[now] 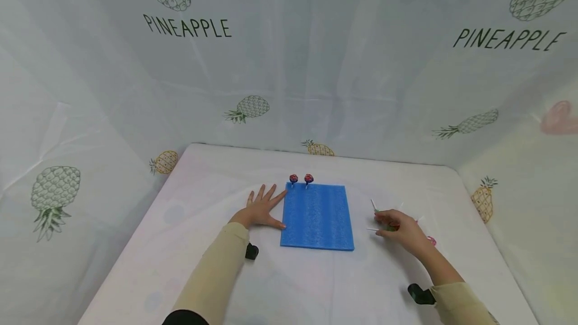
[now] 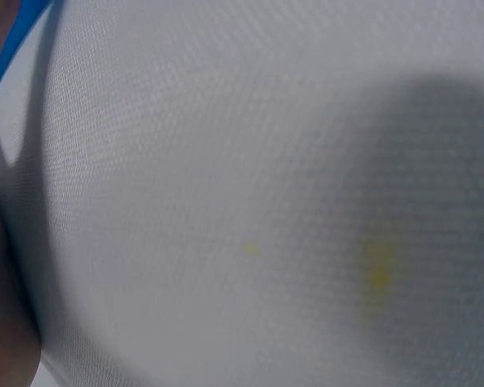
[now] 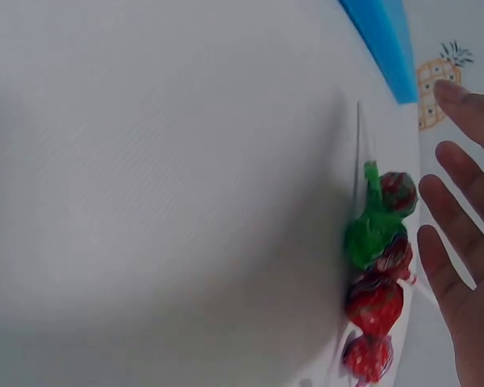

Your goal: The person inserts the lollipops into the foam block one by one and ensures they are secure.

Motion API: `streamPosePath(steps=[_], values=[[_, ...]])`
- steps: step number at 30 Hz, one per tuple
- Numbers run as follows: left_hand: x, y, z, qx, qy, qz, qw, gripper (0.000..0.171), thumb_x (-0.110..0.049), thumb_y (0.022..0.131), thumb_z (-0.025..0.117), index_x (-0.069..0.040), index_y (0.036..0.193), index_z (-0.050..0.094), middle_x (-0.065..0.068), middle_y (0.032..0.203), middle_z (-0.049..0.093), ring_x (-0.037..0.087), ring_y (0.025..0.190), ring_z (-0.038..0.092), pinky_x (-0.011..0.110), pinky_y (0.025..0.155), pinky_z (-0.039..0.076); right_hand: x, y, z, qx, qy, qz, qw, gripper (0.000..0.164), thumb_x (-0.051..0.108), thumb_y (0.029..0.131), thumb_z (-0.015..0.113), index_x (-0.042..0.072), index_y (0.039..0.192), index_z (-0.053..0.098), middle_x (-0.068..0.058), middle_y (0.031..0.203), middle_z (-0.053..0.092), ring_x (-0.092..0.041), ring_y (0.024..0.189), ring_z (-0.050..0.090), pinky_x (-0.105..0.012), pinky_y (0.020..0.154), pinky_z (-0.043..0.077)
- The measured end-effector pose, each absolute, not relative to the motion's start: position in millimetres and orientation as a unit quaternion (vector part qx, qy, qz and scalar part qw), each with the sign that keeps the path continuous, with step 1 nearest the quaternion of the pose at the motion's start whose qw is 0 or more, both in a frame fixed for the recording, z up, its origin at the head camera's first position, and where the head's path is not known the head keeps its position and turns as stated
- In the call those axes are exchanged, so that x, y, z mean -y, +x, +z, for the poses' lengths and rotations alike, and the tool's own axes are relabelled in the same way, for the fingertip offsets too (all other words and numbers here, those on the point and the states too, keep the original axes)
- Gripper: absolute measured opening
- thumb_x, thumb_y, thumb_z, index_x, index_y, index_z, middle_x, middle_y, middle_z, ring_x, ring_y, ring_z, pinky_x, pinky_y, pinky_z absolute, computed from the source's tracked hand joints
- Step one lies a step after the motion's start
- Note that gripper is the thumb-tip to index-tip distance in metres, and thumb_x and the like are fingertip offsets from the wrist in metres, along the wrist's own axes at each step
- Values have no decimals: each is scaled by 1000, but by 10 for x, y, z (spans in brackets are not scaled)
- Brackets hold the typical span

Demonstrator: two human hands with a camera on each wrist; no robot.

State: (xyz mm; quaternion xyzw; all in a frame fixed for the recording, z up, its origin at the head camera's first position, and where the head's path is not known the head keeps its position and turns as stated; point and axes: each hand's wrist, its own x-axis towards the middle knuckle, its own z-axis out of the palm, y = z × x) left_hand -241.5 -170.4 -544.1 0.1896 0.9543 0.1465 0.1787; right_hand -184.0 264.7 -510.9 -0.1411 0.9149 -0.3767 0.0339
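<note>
- Board (image 1: 316,217), blue and flat, is laid on the white-covered table (image 1: 293,285), between the two hands.
- Two upright lollipops (image 1: 309,179) are seen side by side at its far edge, toward the left, with their sticks meeting the board.
- The left hand (image 1: 260,210) is spread at the board's left side; the edge is touched by the thumb, and nothing is gripped.
- The right hand (image 1: 399,227) is held over the loose lollipops (image 3: 374,305), well apart from the board's right side; its grip is released, the fingers being seen extended and separated beside the sweets in the right wrist view.
- Among these, a green-wrapped lollipop (image 3: 373,238) is placed next to red ones, in a rough row.
- Behind the table, a pale curtain (image 1: 316,64) is printed with pineapples.
</note>
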Motion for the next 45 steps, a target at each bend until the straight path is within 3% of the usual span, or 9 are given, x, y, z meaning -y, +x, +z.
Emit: streamPosePath(steps=[10, 26, 35, 45], values=[[1696, -2440, -5437, -956, 184, 138, 183, 112, -73, 71, 69, -33, 158, 9, 8, 164, -4, 39, 145, -14, 64, 110, -6, -2819, -1807, -5187, -946, -177, -267, 43, 44, 11, 72, 86, 7, 113, 71, 0, 101, 64, -15, 80, 49, -30, 67, 45], [1700, -2431, -5432, -956, 191, 138, 176, 112, -74, 71, 68, -34, 158, 9, 7, 164, -3, 39, 145, -13, 64, 110, -5, -2909, -1831, -5252, -944, -187, -269, 31, 32, -6, 73, 80, 7, 102, 73, -8, 103, 67, -26, 94, 62, -40, 76, 53], [1692, -2413, -5399, -954, 193, 150, 174, 112, -72, 71, 70, -32, 158, 12, 9, 163, -2, 40, 145, -13, 64, 110, -6, -2867, -1817, -5141, -936, -217, -276, 8, 24, -10, 73, 77, 10, 87, 74, 2, 90, 67, -19, 85, 61, -35, 73, 52], [1714, -2424, -5444, -951, 199, 164, 171, 114, -77, 69, 67, -33, 158, 10, 10, 163, -2, 39, 145, -15, 64, 109, -10, -2854, -1824, -5147, -933, -231, -273, 35, 20, -6, 80, 74, 11, 90, 75, 3, 95, 67, -19, 88, 62, -32, 74, 52]])
